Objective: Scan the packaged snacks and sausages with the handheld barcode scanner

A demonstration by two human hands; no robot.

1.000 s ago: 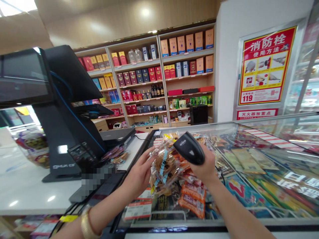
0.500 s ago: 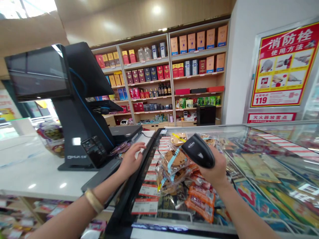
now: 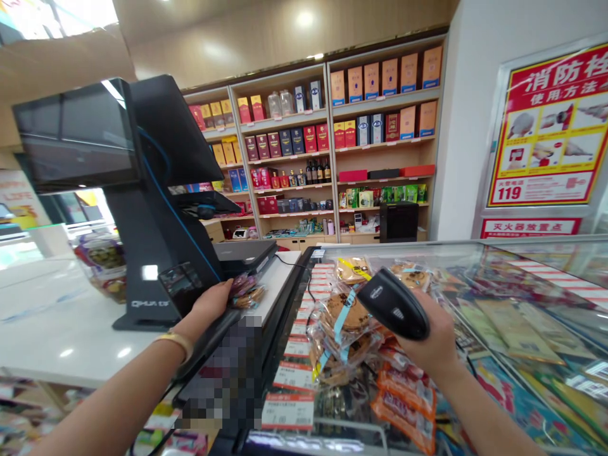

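My right hand (image 3: pixel 434 332) is wrapped round the handle of a black barcode scanner (image 3: pixel 394 304). The scanner's head points up and left, above clear-wrapped round biscuits (image 3: pixel 346 313) on the glass-topped display case. Orange snack packets (image 3: pixel 406 405) lie just below and left of that hand. By the base of the checkout terminal (image 3: pixel 156 253), my left hand (image 3: pixel 213 303) closes at the left edge of some small snack packets (image 3: pixel 249 292) with purple and brown contents. Its fingertips are partly hidden there. A gold bangle circles the left wrist.
Red-and-white price labels (image 3: pixel 287 411) line the left side of the display case (image 3: pixel 346 425). Jars (image 3: pixel 102 259) stand behind the terminal on the white counter (image 3: pixel 61 316). Shelves of boxed goods (image 3: pixel 285 139) fill the back wall. A fire-hydrant poster (image 3: pixel 546 133) hangs at right.
My left hand has moved left and closed on the snack packets, which now show to its right. My right hand still grips the scanner; the view has shifted slightly.
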